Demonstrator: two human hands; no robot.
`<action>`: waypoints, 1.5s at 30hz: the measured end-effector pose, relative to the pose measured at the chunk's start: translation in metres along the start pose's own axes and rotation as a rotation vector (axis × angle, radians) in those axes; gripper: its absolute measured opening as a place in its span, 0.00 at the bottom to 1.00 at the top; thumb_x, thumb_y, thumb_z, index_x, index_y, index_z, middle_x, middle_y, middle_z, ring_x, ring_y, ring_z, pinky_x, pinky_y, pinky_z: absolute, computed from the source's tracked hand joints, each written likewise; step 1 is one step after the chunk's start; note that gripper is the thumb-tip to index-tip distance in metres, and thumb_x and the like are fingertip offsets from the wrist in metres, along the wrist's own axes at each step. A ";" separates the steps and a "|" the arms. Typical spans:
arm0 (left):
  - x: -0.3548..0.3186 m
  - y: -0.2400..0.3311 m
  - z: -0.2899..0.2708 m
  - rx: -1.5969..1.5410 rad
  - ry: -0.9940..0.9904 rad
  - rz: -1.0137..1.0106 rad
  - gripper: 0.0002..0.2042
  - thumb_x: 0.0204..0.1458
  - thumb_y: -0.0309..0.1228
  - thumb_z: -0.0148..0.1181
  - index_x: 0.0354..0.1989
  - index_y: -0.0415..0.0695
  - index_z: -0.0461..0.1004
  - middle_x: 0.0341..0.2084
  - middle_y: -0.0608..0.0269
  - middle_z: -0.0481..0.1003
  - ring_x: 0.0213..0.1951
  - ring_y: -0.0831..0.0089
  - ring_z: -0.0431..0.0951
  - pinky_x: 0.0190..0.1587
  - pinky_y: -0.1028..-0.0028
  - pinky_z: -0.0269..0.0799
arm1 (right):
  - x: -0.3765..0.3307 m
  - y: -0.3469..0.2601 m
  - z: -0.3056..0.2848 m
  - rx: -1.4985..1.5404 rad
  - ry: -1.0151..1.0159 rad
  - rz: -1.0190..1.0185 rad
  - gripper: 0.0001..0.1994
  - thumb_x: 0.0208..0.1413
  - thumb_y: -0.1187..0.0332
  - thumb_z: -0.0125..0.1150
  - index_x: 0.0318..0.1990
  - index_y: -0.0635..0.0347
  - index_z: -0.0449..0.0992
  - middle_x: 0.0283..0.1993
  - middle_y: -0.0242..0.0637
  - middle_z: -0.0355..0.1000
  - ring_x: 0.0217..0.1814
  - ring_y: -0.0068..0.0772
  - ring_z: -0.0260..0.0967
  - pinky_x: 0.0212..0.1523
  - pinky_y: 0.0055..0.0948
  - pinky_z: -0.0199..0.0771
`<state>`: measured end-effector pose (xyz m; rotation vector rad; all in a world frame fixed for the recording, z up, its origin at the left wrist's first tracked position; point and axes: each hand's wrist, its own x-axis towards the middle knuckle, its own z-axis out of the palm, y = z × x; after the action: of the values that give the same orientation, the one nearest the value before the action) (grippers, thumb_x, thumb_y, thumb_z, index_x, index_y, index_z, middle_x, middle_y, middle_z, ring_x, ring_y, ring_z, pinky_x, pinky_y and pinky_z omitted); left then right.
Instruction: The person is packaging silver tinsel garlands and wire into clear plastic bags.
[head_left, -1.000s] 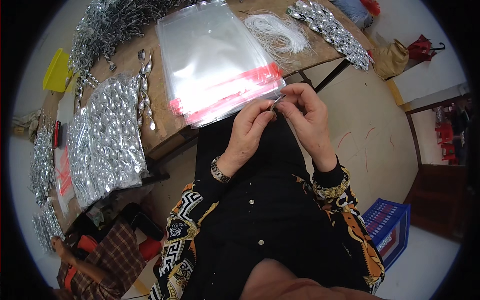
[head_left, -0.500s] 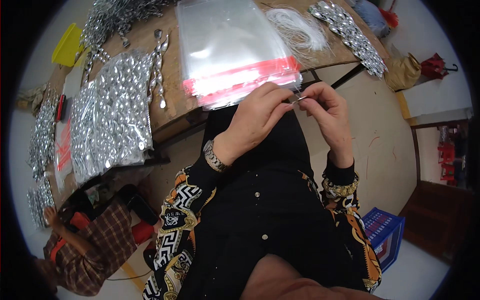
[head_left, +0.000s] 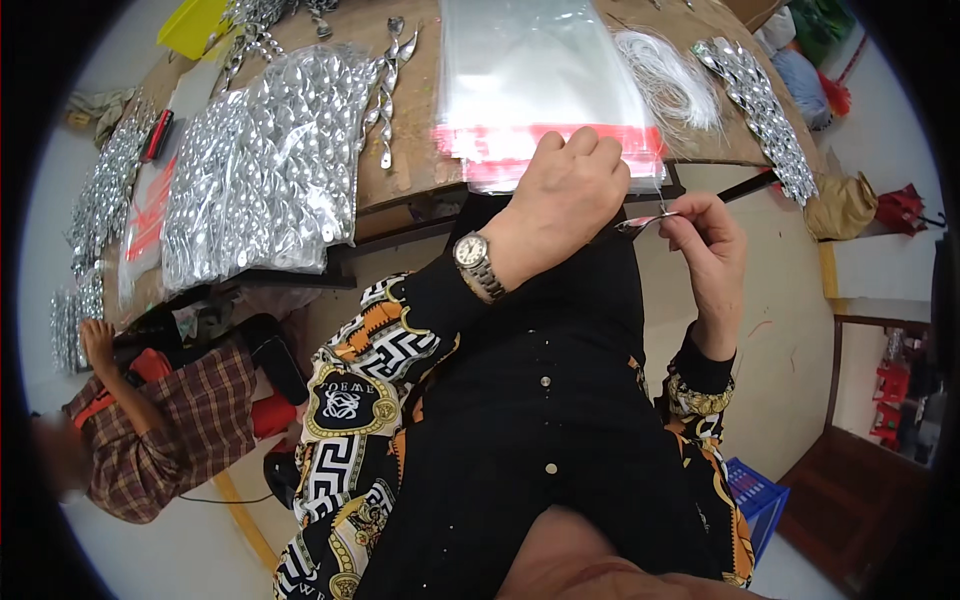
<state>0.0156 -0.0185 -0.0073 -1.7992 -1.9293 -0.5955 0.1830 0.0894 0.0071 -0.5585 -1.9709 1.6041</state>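
Between the thumb and fingers of my right hand (head_left: 710, 250) is a small shiny silver twisted ornament (head_left: 640, 222), with a thin pale thread rising from its end. My left hand (head_left: 572, 190) is closed with its back toward me, in front of the red-edged side of a stack of clear plastic bags (head_left: 540, 65). Its fingertips are hidden, so what it grips, if anything, does not show. A hank of white string (head_left: 672, 80) lies on the table right of the bags. Two loose silver twisted strips (head_left: 388, 95) lie left of them.
Bags packed with silver twists (head_left: 300, 160) cover the left of the wooden table (head_left: 410, 160). More silver twists (head_left: 765, 110) lie at its right end. A seated co-worker in a plaid shirt (head_left: 190, 420) is at the left. A blue crate (head_left: 755, 500) stands on the floor at right.
My left hand has come away from the right and closed near the bags' red edge. The silver ornament stays in my right hand, now more visible. The view has shifted, moving the table rightward and up.
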 end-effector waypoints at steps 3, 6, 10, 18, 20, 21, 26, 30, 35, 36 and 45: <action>0.000 -0.002 0.007 0.039 0.084 0.039 0.03 0.36 0.29 0.56 0.17 0.47 0.69 0.22 0.66 0.67 0.30 0.70 0.69 0.28 0.71 0.59 | 0.001 0.002 0.000 -0.009 0.009 0.000 0.03 0.54 0.77 0.58 0.35 0.63 0.72 0.29 0.25 0.70 0.29 0.12 0.64 0.30 0.14 0.62; 0.002 0.000 0.004 0.043 0.098 0.035 0.03 0.36 0.29 0.57 0.17 0.47 0.69 0.21 0.66 0.67 0.30 0.70 0.69 0.28 0.71 0.60 | 0.001 0.003 -0.001 -0.002 0.004 -0.006 0.03 0.54 0.77 0.58 0.36 0.63 0.72 0.29 0.26 0.70 0.29 0.12 0.64 0.30 0.14 0.62; 0.004 0.005 -0.001 0.002 0.020 -0.015 0.02 0.39 0.27 0.55 0.22 0.45 0.70 0.24 0.65 0.69 0.33 0.69 0.71 0.33 0.71 0.65 | 0.000 0.004 -0.003 -0.004 0.016 -0.009 0.03 0.54 0.77 0.58 0.36 0.63 0.72 0.29 0.26 0.70 0.29 0.12 0.64 0.30 0.13 0.62; -0.006 -0.006 -0.012 -0.753 -0.045 -0.204 0.06 0.50 0.25 0.57 0.36 0.38 0.76 0.31 0.61 0.72 0.34 0.67 0.74 0.36 0.73 0.70 | 0.003 0.001 -0.001 -0.008 -0.026 0.004 0.03 0.55 0.77 0.57 0.36 0.62 0.72 0.30 0.27 0.71 0.31 0.14 0.66 0.31 0.14 0.63; -0.011 -0.004 -0.010 -1.238 -0.103 -0.466 0.10 0.52 0.29 0.57 0.37 0.35 0.75 0.30 0.58 0.73 0.33 0.68 0.73 0.37 0.74 0.67 | 0.005 0.003 -0.002 -0.029 -0.020 -0.009 0.03 0.54 0.77 0.57 0.36 0.62 0.72 0.29 0.27 0.71 0.30 0.14 0.66 0.30 0.14 0.63; -0.013 -0.003 -0.008 -1.338 -0.115 -0.519 0.10 0.53 0.29 0.57 0.38 0.34 0.75 0.30 0.60 0.73 0.33 0.73 0.72 0.38 0.75 0.67 | 0.005 0.003 -0.001 -0.018 -0.027 0.002 0.03 0.54 0.77 0.57 0.36 0.63 0.72 0.29 0.27 0.71 0.30 0.13 0.66 0.30 0.14 0.63; -0.013 0.000 -0.006 -1.372 -0.077 -0.528 0.10 0.53 0.28 0.57 0.38 0.34 0.74 0.31 0.62 0.74 0.34 0.75 0.72 0.38 0.77 0.67 | 0.005 0.000 0.006 -0.016 -0.037 0.016 0.02 0.55 0.76 0.57 0.35 0.63 0.71 0.28 0.26 0.70 0.30 0.13 0.65 0.30 0.14 0.62; -0.008 0.003 -0.009 -1.396 -0.079 -0.513 0.09 0.54 0.28 0.56 0.39 0.34 0.75 0.30 0.64 0.74 0.31 0.78 0.72 0.35 0.79 0.67 | 0.006 -0.001 0.008 -0.021 -0.039 0.016 0.02 0.55 0.76 0.58 0.35 0.63 0.71 0.29 0.26 0.70 0.30 0.12 0.65 0.30 0.13 0.62; -0.007 0.005 -0.006 -1.559 -0.125 -0.606 0.08 0.55 0.28 0.56 0.38 0.37 0.75 0.27 0.69 0.73 0.28 0.84 0.70 0.32 0.83 0.66 | 0.007 -0.002 0.011 -0.056 -0.047 -0.021 0.02 0.55 0.76 0.58 0.35 0.62 0.71 0.29 0.25 0.70 0.29 0.11 0.63 0.29 0.13 0.61; -0.008 0.005 -0.005 -1.565 -0.123 -0.616 0.07 0.56 0.28 0.55 0.38 0.38 0.76 0.27 0.70 0.73 0.28 0.86 0.69 0.31 0.84 0.65 | 0.007 -0.002 0.012 -0.058 -0.044 -0.022 0.02 0.55 0.76 0.58 0.35 0.62 0.71 0.29 0.25 0.70 0.29 0.11 0.63 0.29 0.13 0.61; -0.006 0.011 -0.003 -1.570 -0.099 -0.612 0.05 0.55 0.26 0.55 0.35 0.38 0.74 0.25 0.72 0.71 0.26 0.86 0.67 0.29 0.84 0.63 | 0.006 -0.006 0.012 -0.081 -0.039 -0.034 0.02 0.54 0.76 0.58 0.35 0.63 0.71 0.29 0.25 0.69 0.30 0.12 0.64 0.31 0.14 0.63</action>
<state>0.0271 -0.0242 -0.0077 -1.7362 -2.1500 -2.8314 0.1710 0.0823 0.0117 -0.5256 -2.0707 1.5317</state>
